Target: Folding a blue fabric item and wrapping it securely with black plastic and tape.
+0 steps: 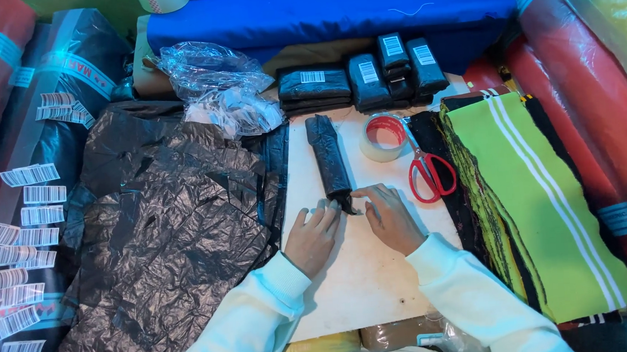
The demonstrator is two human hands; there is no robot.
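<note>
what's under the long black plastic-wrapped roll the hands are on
The long black plastic-wrapped roll lies on a bare white board. The left hand and right hand touch its near end. What the black wrap holds inside is covered.
</note>
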